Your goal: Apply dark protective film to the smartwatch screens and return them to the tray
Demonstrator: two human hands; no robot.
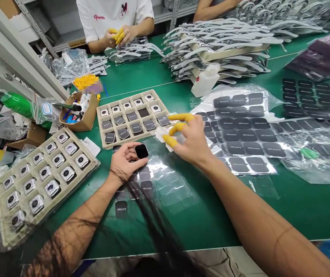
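the left hand (126, 159) grips a watch (141, 151) just before the middle tray (99, 125), where eight pieces (136, 127) look dark-covered against six bare ones (127, 105), the right hand (192, 140) pinches a white cloth (161, 133), and the left tray (69, 186) appears wholly undone.

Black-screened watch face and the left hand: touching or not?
Touching. The head view shows the left hand holding the watch face, thumb along its lower edge and fingers at its left side.
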